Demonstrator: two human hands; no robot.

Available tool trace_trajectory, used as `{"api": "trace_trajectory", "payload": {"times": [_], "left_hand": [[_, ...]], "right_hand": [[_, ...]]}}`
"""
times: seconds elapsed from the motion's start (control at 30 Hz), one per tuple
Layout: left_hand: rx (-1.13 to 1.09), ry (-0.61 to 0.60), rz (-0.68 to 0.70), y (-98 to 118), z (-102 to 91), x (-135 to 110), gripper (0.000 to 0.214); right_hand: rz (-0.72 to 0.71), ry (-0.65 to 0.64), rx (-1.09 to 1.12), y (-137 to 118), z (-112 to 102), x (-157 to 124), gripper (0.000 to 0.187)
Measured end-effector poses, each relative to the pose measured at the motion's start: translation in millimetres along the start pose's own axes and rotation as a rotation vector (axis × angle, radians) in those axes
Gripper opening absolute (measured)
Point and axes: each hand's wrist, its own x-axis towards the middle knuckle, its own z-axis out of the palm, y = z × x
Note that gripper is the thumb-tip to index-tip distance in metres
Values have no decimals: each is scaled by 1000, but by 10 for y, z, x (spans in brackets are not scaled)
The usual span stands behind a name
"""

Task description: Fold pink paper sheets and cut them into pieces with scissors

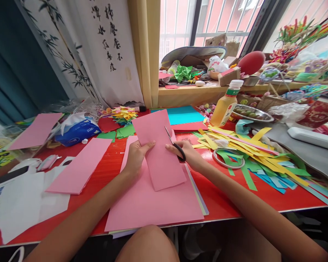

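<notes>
A folded sheet of pink paper [164, 163] is held up over the middle of the table. My left hand [136, 154] grips its left edge, thumb on the front face. Scissors [179, 147] with black handles are in my right hand [190, 154], whose thumb also presses the paper's right edge. The scissor blades point up and left across the front of the paper. Beneath lies a stack of large pink sheets [153, 213], with pale yellow and lilac sheets showing at its edges.
Folded pink paper [80, 167] and a blue tissue pack [77, 131] lie left. Right are yellow and green strips [243, 149], a tape roll [215, 156] and a bottle [225, 105]. Teal paper [184, 115] lies behind. The red table's [215, 198] front edge is near my knees.
</notes>
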Motion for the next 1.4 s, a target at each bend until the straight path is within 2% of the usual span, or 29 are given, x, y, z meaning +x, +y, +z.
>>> {"api": "trace_trajectory", "payload": {"times": [0.2, 0.4, 1.0, 1.4], "left_hand": [[22, -8, -12, 3, 12, -10, 30], [27, -39, -24, -10, 21, -29, 34], [50, -72, -57, -30, 16, -39, 30], [50, -130, -69, -74, 3, -43, 38]], "right_hand": [[-27, 14, -3, -1, 0, -7, 48], [17, 38, 32, -21, 21, -10, 48], [16, 66, 78, -26, 16, -3, 49], [-13, 89, 91, -27, 3, -7, 48]]}}
